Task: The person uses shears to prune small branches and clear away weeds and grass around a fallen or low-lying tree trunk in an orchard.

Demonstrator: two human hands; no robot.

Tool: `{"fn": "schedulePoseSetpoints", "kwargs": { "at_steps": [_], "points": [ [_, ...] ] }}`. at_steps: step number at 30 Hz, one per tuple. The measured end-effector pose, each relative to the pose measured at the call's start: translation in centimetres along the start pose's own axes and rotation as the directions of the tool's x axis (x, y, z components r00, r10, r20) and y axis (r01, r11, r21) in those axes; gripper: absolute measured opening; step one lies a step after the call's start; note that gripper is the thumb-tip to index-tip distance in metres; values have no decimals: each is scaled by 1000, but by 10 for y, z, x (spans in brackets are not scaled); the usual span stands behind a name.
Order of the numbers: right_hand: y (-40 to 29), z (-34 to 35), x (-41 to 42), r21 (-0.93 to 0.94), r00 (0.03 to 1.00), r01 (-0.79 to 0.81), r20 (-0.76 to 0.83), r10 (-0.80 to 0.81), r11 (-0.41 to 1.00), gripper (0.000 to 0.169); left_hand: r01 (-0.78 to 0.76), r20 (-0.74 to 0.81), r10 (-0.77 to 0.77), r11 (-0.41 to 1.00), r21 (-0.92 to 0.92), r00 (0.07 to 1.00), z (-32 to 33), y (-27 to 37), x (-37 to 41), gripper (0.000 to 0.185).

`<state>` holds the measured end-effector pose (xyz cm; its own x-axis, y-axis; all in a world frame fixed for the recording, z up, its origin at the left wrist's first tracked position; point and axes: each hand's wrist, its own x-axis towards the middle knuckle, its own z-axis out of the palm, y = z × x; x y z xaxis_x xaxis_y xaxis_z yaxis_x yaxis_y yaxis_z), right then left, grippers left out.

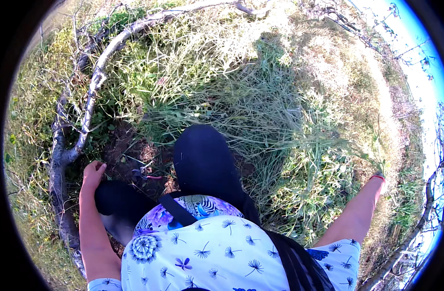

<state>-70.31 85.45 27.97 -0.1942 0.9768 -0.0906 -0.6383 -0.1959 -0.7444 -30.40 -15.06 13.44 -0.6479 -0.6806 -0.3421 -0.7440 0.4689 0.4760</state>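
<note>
My left hand [93,172] is at the left, beside my dark-clad knee and close to the forked tree trunk [57,160]; its fingers are partly bent and I see nothing in it. At the far right my right arm is stretched out, a red band [377,177] at the wrist. My right hand [379,174] is mostly hidden, with green grass stems [375,158] spreading just beyond it; its grip cannot be made out. On the bare soil [121,156] between my knees lies a small tool with a reddish handle [154,177], too small to name exactly.
A grey branch [98,72] arches from the trunk over the upper left. Flattened long grass [258,109] covers the ground ahead. More bare branches [427,203] stand at the right edge, with thin twigs [382,22] at the upper right.
</note>
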Motion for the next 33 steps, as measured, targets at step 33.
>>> {"fn": "schedulePoseSetpoints", "kwargs": {
  "at_steps": [33],
  "points": [
    [91, 72, -504, -22, -76, 944, 957, 281, 329, 34, -5, -23, 0, 974, -227, 1000, -33, -20, -49, 40]
  ]
}}
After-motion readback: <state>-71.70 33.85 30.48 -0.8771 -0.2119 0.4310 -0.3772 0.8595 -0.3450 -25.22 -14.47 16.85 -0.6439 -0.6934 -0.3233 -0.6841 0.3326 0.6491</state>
